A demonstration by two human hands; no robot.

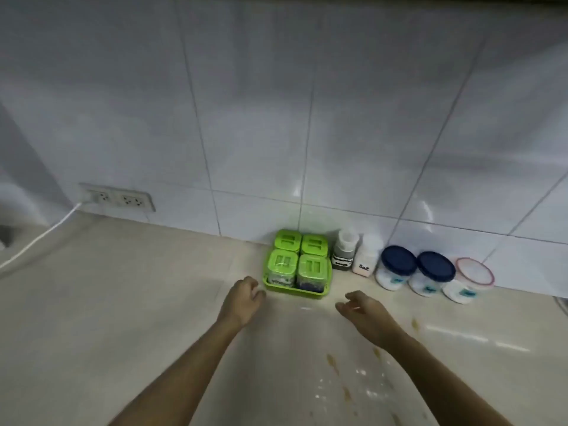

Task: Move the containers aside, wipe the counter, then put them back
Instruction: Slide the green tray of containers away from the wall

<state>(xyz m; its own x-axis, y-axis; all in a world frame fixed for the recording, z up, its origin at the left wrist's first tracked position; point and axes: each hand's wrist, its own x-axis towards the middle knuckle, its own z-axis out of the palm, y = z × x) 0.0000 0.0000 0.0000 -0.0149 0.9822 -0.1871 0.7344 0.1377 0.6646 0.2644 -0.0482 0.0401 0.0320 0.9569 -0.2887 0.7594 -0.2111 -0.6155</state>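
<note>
A green tray (323, 294) with several green-lidded spice jars (282, 263) stands against the tiled wall. Right of it are a dark labelled bottle (345, 255), a white salt bottle (366, 260), two blue-lidded tubs (397, 268) (434, 273) and a red-rimmed clear-lidded tub (469, 280). My left hand (242, 299) hovers just left of the tray's front corner, fingers curled and apart, holding nothing. My right hand (365, 312) is open, a little in front and to the right of the tray. Brown stains (332, 363) spot the beige counter (123, 302) near me.
A double wall socket (123, 199) sits at the left, with a white cable (40, 238) running from it across the counter's left end. White splashes glisten among the stains at the lower right.
</note>
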